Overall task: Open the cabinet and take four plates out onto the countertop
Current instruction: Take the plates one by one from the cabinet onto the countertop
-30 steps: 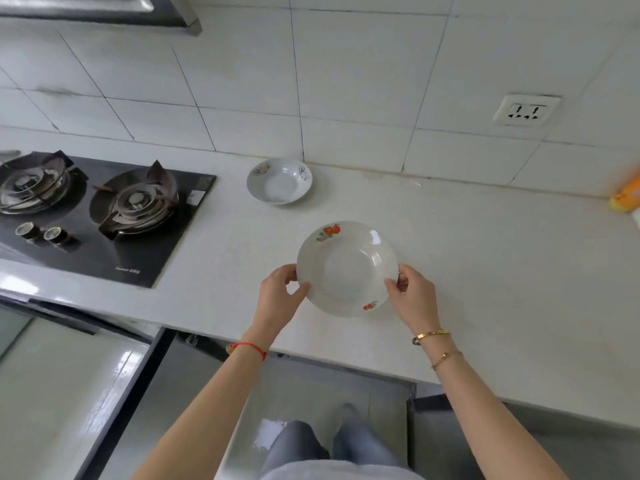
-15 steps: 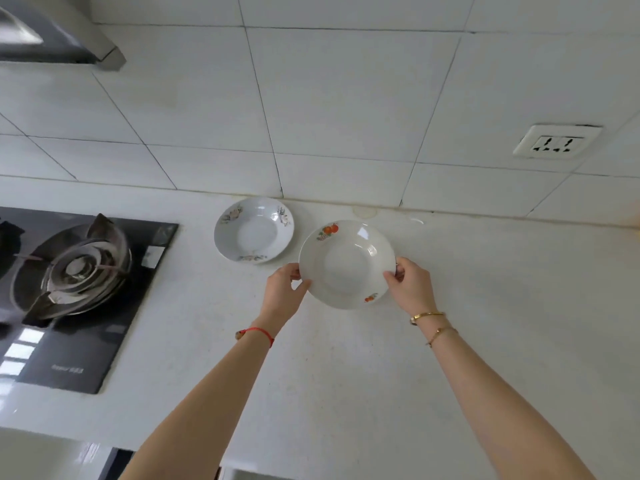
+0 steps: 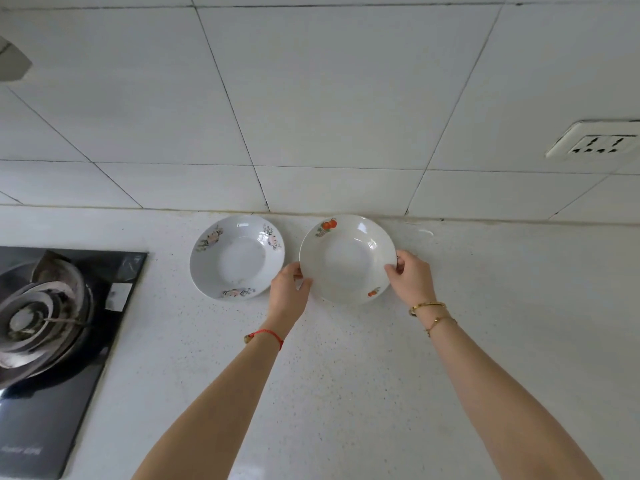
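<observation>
A white plate with orange fruit prints (image 3: 347,258) sits at the back of the white countertop (image 3: 346,375), close to the tiled wall. My left hand (image 3: 288,292) grips its left rim and my right hand (image 3: 408,277) grips its right rim. I cannot tell whether the plate rests fully on the counter. Just to its left lies a white plate with flower prints (image 3: 237,257), apart from it by a narrow gap. The cabinet is out of view.
A black gas hob (image 3: 52,341) with a round burner fills the left side of the counter. A wall socket (image 3: 595,142) is on the tiles at the upper right. The corner of a range hood (image 3: 14,62) shows at the far left.
Both hands have carried the fruit-print plate forward from near the counter's front edge to the back by the wall, beside the flower-print plate. The view has moved in and the cabinet has left it.
</observation>
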